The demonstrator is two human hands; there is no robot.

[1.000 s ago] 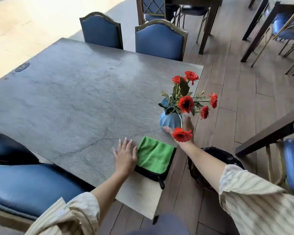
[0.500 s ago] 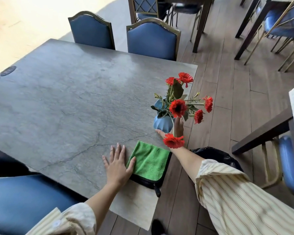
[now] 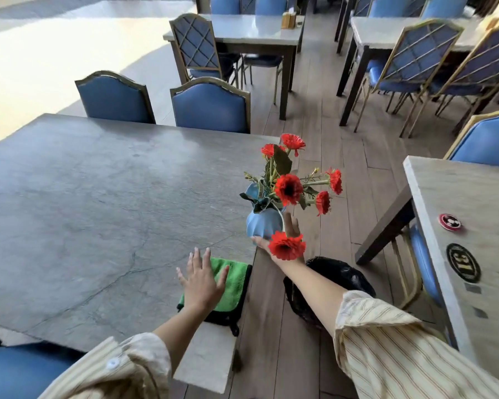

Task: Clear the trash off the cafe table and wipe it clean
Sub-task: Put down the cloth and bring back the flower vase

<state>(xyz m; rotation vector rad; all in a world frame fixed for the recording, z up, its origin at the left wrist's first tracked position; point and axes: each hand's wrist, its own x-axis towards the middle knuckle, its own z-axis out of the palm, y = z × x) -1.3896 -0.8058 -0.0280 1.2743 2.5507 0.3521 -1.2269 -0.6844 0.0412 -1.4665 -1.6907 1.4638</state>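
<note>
The grey stone cafe table (image 3: 98, 197) carries a folded green cloth (image 3: 235, 280) with a black underside at its near right edge. My left hand (image 3: 200, 283) lies flat on the cloth's left part, fingers spread. A blue vase (image 3: 262, 224) of red flowers stands near the right edge, just beyond the cloth. My right hand (image 3: 290, 228) reaches in from the right and holds the vase's base between thumb and fingers; a red bloom hides the palm.
A black trash bag (image 3: 340, 275) sits on the wooden floor right of the table, under my right arm. Two blue chairs (image 3: 211, 105) stand at the far side, a blue seat (image 3: 20, 370) at the near left. Another table (image 3: 473, 226) is close on the right.
My left hand has slid right from the bare table onto the green cloth. My right hand stays at the vase, which has not shifted. The view has lifted.
</note>
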